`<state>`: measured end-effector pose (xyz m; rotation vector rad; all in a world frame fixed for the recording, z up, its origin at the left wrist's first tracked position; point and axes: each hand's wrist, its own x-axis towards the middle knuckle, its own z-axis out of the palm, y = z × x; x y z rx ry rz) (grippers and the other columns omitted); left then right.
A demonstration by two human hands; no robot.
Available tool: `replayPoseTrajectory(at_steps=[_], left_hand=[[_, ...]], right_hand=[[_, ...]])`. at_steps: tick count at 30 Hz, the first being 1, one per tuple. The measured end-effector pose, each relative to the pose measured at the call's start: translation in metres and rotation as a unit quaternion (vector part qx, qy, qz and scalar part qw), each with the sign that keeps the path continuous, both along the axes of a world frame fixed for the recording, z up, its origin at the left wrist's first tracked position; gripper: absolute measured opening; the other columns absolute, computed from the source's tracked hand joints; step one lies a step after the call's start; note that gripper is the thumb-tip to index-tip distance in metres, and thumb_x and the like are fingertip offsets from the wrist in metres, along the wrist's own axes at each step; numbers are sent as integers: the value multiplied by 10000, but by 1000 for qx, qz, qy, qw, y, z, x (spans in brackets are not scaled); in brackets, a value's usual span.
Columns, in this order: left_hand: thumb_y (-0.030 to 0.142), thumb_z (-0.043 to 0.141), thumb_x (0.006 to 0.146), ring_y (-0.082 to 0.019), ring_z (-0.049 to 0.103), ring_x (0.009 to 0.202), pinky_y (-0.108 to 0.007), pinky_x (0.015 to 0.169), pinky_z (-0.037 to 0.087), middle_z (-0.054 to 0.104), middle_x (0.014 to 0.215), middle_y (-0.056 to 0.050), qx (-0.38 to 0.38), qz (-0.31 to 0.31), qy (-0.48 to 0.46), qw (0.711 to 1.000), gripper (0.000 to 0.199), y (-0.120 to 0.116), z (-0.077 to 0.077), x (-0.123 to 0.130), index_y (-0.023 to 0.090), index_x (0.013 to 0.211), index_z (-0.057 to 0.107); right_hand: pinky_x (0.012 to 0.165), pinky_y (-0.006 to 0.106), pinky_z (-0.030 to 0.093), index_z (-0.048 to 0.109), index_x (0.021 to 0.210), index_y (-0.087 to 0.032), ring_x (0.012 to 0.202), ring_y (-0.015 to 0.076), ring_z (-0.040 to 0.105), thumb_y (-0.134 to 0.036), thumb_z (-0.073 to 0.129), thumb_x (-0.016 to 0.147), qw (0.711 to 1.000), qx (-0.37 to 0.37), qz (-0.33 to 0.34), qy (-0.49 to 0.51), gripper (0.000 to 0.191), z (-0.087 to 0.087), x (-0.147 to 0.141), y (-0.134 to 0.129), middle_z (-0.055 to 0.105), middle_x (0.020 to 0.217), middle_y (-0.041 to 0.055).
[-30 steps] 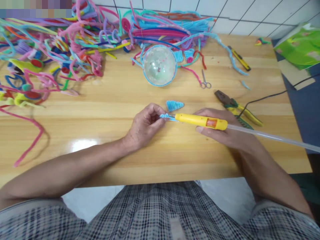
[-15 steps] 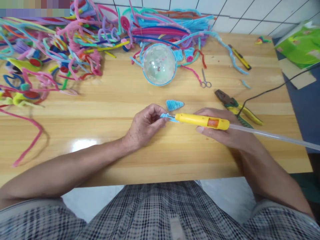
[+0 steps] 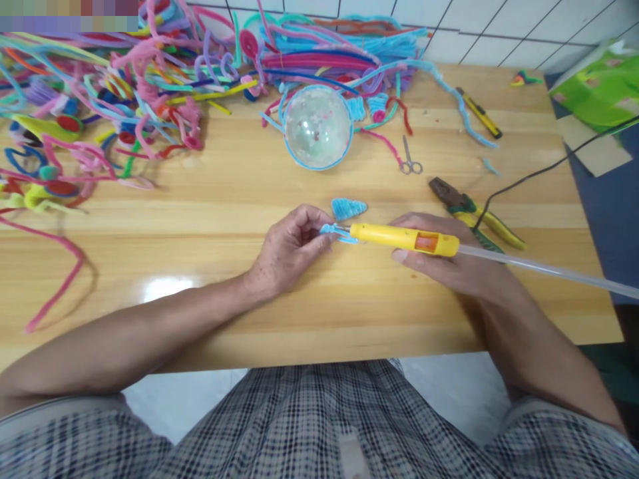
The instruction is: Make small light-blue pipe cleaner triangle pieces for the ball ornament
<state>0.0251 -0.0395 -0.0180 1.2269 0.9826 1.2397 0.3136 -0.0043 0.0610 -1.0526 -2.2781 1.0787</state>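
My left hand [image 3: 294,251] is closed, pinching a small blue pipe-cleaner piece [image 3: 348,240] between thumb and fingers. My right hand [image 3: 439,256] is wrapped round a yellow hot glue gun [image 3: 399,237], with a clear glue stick [image 3: 544,270] running out of its back end. The glue gun's metal tip points left and meets the blue piece at my left fingertips; whether it touches is too small to tell. Just beyond lies a blue wedge-shaped pipe-cleaner piece [image 3: 349,209], flat on the wooden table [image 3: 200,346].
A clear bowl with a blue rim [image 3: 318,128] stands ahead. Colourful pipe cleaners [image 3: 150,86] pile up at the back left. To the right lie small scissors [image 3: 411,163], pliers [image 3: 479,214], a yellow utility knife [image 3: 478,113] and a black cord [image 3: 539,178].
Almost nothing differs. Both hands hold their places, and the blue piece at my left fingertips and the glue gun's tip have shifted very slightly.
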Motion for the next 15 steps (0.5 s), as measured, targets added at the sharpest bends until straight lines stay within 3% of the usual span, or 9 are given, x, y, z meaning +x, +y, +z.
replayPoseTrajectory(at_steps=[15], left_hand=[[442, 999, 896, -126, 754, 764, -236, 735, 655, 820, 913, -18, 10, -4, 10, 1000, 348, 0, 5, 0, 198, 1018, 782]], right_hand=[[782, 371, 555, 699, 1066, -279, 807, 203, 698, -391, 736, 1063, 1000, 24, 7, 0, 118, 0, -1, -1, 771, 977, 9]])
